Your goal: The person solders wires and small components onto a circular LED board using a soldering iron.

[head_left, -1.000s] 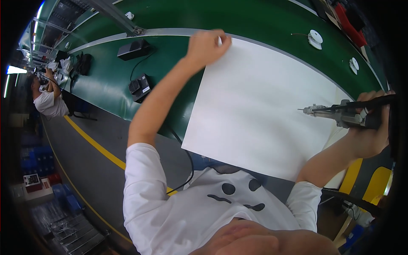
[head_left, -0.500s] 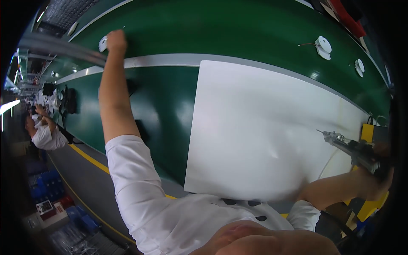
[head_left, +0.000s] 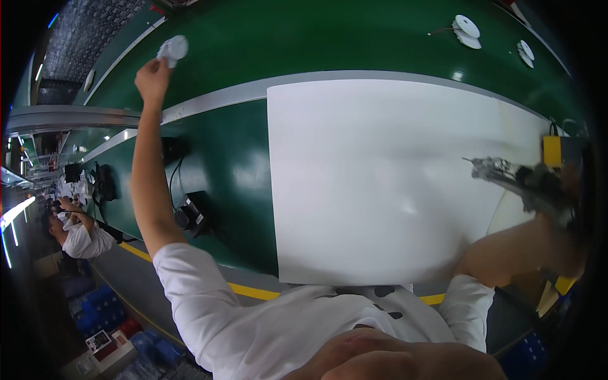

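Over the far green belt, my left hand (head_left: 153, 81) is stretched out at the far left. Its fingers pinch the edge of a white round plastic part (head_left: 175, 48). My right hand (head_left: 565, 231) is wrapped round a powered screwdriver (head_left: 522, 178) at the right, partly lost in shadow. The tool's thin metal tip points left, above a large white sheet (head_left: 354, 183) on the near bench.
Two more white disc parts, one nearer (head_left: 467, 31) and one farther right (head_left: 525, 54), lie on the green belt (head_left: 316, 38). A black device (head_left: 193, 214) with a cable sits left of the sheet. A co-worker (head_left: 85, 231) works far left; a metal post (head_left: 82, 118) crosses there.
My left hand now shows the white round part lifted in its fingers, slightly farther out. The right hand and screwdriver stay nearly in place while the whole view has shifted.
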### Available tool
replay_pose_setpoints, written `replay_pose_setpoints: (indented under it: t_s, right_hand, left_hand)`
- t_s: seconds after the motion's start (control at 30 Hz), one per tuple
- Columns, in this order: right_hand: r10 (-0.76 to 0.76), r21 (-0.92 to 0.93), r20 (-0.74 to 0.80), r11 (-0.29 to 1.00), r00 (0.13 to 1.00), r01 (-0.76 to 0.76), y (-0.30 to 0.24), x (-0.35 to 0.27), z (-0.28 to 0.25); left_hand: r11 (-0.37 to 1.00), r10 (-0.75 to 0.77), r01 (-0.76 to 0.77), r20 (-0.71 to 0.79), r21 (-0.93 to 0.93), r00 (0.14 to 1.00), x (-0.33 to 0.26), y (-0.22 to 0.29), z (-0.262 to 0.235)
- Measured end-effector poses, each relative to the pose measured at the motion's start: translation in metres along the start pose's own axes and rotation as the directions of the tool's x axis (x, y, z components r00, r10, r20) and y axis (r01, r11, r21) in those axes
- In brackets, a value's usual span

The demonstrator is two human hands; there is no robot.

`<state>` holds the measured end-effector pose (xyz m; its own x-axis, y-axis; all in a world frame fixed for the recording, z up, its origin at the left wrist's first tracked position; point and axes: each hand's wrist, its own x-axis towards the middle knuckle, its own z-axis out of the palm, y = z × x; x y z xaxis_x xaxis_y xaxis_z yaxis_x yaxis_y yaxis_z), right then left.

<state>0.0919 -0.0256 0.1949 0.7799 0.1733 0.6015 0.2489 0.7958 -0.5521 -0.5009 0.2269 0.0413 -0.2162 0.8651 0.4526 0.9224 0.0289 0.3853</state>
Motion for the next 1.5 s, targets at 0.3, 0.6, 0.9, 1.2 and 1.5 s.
replay_pose_setpoints:
  t_s: [0.3,0.6,0.9,1.2,1.5]
  right_hand:
    - [-0.028,0.118,0.698,0.99,0.715,-0.076,0.007,0.048,-0.067]
    - [0.077,-0.089,0.504,0.995,0.86,-0.037,-0.07,-0.009,-0.006]
    - [0.201,-0.265,0.458,0.961,0.866,-0.083,-0.079,-0.014,0.0]
    - [0.16,-0.199,0.551,0.978,0.819,-0.057,-0.053,-0.003,-0.004]
    - [0.261,-0.225,0.554,0.961,0.79,-0.159,-0.066,-0.028,0.001]
  left_hand:
    - [0.319,0.206,0.706,0.773,-0.633,0.6,-0.259,0.277,0.001]
    - [0.469,0.839,-0.684,0.041,-0.559,0.542,-0.346,0.333,-0.042]
    - [0.379,0.872,-0.814,-0.126,-0.439,0.474,-0.365,0.36,0.004]
    - [0.415,0.861,-0.829,-0.132,-0.375,0.491,-0.365,0.36,0.004]
    - [0.422,0.863,-0.834,-0.125,-0.356,0.49,-0.367,0.353,0.002]
